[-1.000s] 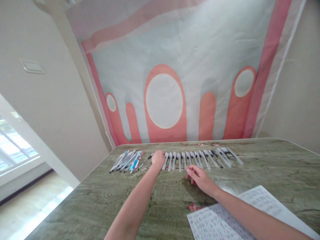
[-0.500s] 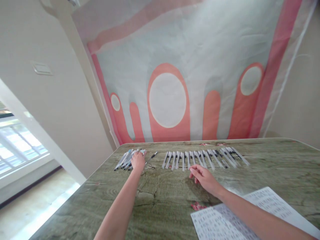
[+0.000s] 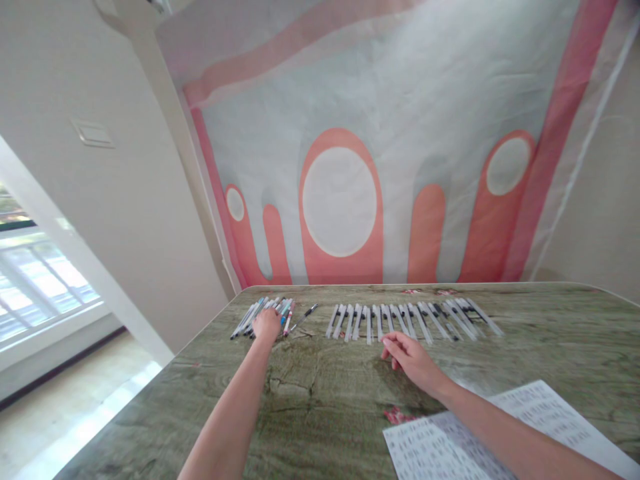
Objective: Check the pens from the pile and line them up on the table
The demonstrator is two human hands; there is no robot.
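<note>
Several pens [image 3: 245, 325] lie bunched side by side at the far left of the table. Over this bunch is my left hand [image 3: 267, 323], palm down, its fingers reaching onto the pens; the fingertips are partly hidden. A single black-capped pen [image 3: 305, 318] lies slanted just right of the bunch. Farther right, several clear sleeve-like pieces with dark parts [image 3: 369, 325] lie in a long row. My right hand [image 3: 407, 357] rests near the front of that row, its fingers curled and thumb close to the index finger. Nothing shows in it.
A sheet of paper printed with rows of small marks [image 3: 440, 443] lies at the front right, under my right forearm. The wood-patterned table [image 3: 310, 413] ends at a wall with a pink and grey hanging [image 3: 345, 267]. A window [image 3: 40, 267] is at the left.
My left hand has moved a little to the left over the bunch, uncovering blue and pink pens at its right side. My right hand has stayed nearly still. The view has shifted slightly.
</note>
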